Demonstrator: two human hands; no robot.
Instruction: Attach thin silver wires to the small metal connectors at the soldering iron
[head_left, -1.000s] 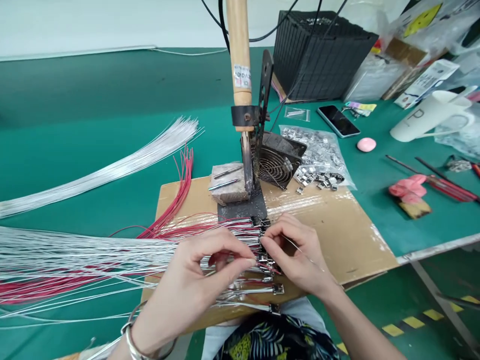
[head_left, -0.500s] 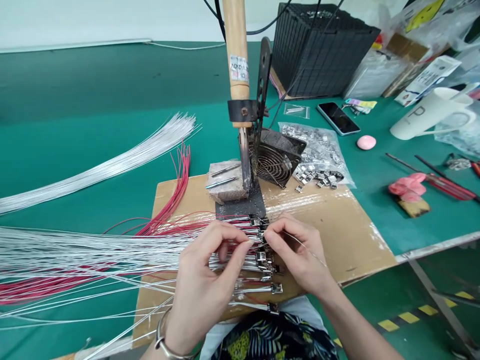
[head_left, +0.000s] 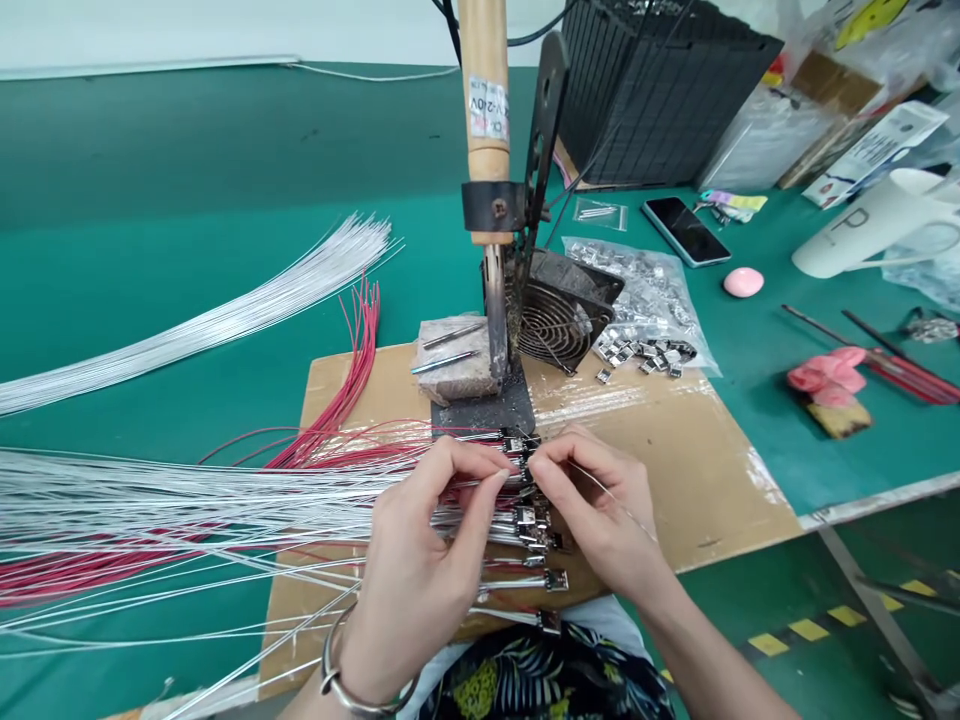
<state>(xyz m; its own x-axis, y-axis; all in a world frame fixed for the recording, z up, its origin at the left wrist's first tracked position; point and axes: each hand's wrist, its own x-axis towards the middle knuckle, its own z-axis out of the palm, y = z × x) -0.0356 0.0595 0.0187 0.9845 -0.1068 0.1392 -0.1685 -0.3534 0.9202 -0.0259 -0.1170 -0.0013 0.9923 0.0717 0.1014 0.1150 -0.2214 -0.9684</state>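
Note:
My left hand (head_left: 431,560) pinches with thumb and forefinger among the white wires, just left of a row of small metal connectors (head_left: 527,520). The wire end in that pinch is mostly hidden by the fingers. In my right hand (head_left: 604,500) is a thin silvery solder wire (head_left: 596,483), running back over the palm side toward the wrist. Both sets of fingertips almost meet over the connectors. Many white wires (head_left: 187,500) trail off to the left from them, with red wires (head_left: 105,570) beneath. Above the hands, a soldering iron (head_left: 487,120) stands clamped tip down.
The iron's tip rests by a pale block (head_left: 456,375) with metal rods on it. Behind lie a small fan (head_left: 559,325) and a bag of connectors (head_left: 637,285). Cardboard (head_left: 675,480) covers the bench front. A phone (head_left: 686,230) and mug (head_left: 855,235) sit right.
My left hand has shifted slightly right, bringing its fingertips closer to the right hand's. The right hand keeps its hold on the solder wire. The whole view has moved a little.

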